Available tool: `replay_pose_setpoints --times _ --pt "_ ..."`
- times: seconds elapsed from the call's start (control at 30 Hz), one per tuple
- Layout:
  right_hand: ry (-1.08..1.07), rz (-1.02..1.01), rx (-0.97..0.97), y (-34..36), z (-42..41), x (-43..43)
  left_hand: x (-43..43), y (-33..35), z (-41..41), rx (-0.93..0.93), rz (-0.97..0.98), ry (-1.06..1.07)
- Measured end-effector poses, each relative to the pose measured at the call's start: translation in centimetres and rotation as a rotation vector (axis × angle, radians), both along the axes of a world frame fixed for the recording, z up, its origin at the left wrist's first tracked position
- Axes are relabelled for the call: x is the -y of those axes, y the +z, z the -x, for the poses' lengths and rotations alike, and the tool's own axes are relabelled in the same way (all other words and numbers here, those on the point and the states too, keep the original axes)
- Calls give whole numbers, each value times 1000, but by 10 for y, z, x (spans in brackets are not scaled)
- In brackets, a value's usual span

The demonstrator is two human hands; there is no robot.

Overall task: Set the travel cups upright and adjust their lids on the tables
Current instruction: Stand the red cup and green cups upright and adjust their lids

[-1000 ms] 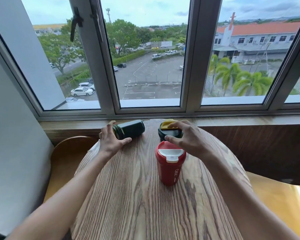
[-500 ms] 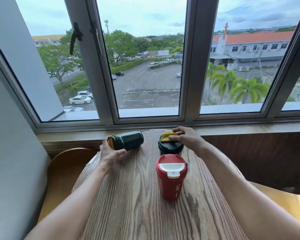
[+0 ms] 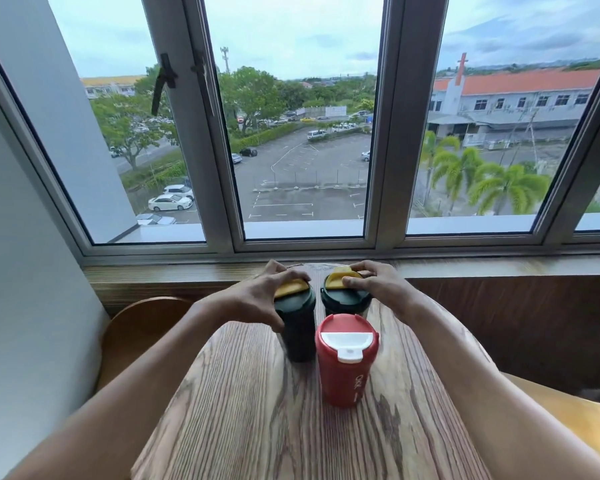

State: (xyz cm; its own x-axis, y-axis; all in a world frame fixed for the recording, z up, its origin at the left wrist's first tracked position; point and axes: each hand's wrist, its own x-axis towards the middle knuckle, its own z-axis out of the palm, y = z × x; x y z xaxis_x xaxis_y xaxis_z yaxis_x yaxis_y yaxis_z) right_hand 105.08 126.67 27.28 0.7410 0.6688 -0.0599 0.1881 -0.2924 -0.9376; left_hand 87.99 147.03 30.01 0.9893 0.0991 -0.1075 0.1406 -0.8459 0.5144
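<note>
The left hand [image 3: 257,299] grips the left green cup [image 3: 297,327], upright on the bench [image 3: 257,410], fingers over its yellow lid. Just beside it, the right hand [image 3: 378,289] clasps the right green cup [image 3: 345,299] from above. The red cup [image 3: 347,362] stands nearer, untouched.

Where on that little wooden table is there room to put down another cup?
The near half of the table, in front of the red cup and between the forearms, is bare. The far end by the window is crowded: two green cups under the left hand and right hand.
</note>
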Motion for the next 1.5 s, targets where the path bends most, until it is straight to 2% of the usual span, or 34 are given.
replay_pose_setpoints --times 0.17,0.43,0.87,1.03,1.13,1.23,1.33,1.4,1.43,1.5 --pt "-11 -12 -6 -3 -2 0 7 0 -5 -38 -60 -11" --pt "-42 -91 -17 -14 1 -1 7 0 -3 -5 45 -3" --pt "-52 -119 -67 -10 8 1 1 -5 -7 7 68 -1" --pt "-207 -170 -19 -15 24 16 -2 -13 -3 43 69 29" --pt "-296 -222 54 -21 45 36 0 -19 2 130 85 41" --pt "-279 -279 75 -31 70 56 14 -26 14 259 37 126" --pt "-190 -297 -30 -47 87 70 47 -40 33 617 0 303" --pt "-147 -315 -107 -56 92 75 70 -52 47 795 68 347" --pt "-131 -321 -140 -59 94 78 80 -57 52 807 134 333" --pt "-92 -340 -197 -64 97 81 98 -66 59 715 335 276"
